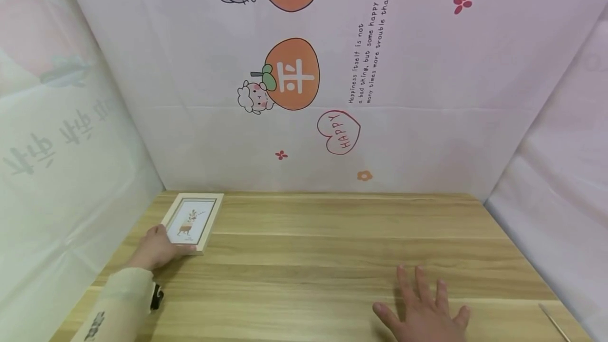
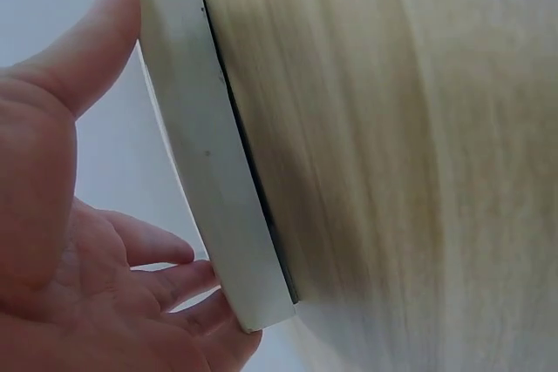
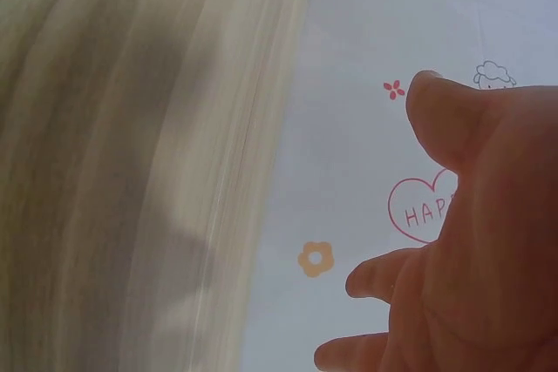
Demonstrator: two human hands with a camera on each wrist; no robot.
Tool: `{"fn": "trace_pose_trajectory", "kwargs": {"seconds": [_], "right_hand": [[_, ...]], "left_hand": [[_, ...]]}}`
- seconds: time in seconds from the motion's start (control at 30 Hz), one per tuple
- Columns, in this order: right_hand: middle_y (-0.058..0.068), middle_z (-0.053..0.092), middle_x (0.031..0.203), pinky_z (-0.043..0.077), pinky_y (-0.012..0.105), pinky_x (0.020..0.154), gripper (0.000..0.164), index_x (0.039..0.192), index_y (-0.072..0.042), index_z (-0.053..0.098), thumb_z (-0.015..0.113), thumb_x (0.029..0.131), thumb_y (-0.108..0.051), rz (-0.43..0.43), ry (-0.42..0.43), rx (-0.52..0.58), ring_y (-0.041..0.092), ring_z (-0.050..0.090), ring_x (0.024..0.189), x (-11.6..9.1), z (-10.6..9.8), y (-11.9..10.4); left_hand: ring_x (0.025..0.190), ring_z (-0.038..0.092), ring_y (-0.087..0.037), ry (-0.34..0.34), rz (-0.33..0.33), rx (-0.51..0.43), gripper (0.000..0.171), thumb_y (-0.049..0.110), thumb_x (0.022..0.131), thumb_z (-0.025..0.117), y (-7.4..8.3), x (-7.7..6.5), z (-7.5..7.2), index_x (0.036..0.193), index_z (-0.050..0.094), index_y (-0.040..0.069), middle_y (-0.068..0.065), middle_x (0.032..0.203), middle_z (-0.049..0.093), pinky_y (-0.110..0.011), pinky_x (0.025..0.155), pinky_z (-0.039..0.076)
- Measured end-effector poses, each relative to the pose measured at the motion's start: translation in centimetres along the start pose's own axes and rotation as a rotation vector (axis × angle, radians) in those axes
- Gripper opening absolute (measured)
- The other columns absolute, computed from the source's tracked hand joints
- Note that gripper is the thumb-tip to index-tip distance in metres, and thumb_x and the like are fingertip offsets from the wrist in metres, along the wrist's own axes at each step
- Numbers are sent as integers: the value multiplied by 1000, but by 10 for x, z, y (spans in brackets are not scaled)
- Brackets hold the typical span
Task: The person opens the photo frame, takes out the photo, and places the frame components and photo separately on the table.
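Pale-wood frame [image 1: 192, 220] sits nr the table's [image 1: 304, 263] far L corner; my L hand [image 1: 159, 247] pinches its edges, thumb vs. fingers. Best grip: rims only, off the front, pressure light. R hand [image 1: 425, 313]: fingers spread, can't tell if touching. Wood-grain top, thin stick [image 1: 553, 322] nr R edge, printed white sheets [image 1: 204, 141] round abt.

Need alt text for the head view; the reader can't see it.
A left hand grips a pale picture frame at the far left of a wooden table; the right hand is spread at the near right. A white printed backdrop rises behind.
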State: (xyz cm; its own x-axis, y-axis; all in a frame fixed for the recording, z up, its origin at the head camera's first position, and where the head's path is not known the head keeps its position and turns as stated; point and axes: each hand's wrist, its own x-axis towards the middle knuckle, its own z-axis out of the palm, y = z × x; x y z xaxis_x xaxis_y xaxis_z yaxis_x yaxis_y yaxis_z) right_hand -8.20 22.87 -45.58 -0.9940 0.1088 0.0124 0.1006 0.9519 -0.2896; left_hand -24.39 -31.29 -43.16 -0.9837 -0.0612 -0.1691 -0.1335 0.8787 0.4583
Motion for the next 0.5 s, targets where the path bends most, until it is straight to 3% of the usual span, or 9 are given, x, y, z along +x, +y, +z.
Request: {"fn": "trace_pose_trajectory", "kwargs": {"seconds": [0.13,0.27,0.5], "right_hand": [[26,18,159,-5,90,88,103,158,-16,27,39,83,-86,4,-12,1,62,9,136,0,0,-1],[25,16,160,-7,89,88,104,158,-15,26,38,83,-86,16,-37,3,62,7,137,1,-1,-1],[25,16,160,-8,89,88,104,157,-14,28,39,83,-86,20,-32,-7,62,8,136,1,1,0]], "left_hand": [[124,20,-70,2,16,9,138,65,69,80,4,-4,4,137,8,-31,-53,140,10,-75,104,23],[121,28,-69,-3,51,46,134,64,67,82,13,-8,8,137,17,-30,-53,137,19,-75,101,28],[113,39,-66,-62,69,90,103,41,76,83,26,-1,3,125,30,-33,-55,123,31,-71,97,38]]}}
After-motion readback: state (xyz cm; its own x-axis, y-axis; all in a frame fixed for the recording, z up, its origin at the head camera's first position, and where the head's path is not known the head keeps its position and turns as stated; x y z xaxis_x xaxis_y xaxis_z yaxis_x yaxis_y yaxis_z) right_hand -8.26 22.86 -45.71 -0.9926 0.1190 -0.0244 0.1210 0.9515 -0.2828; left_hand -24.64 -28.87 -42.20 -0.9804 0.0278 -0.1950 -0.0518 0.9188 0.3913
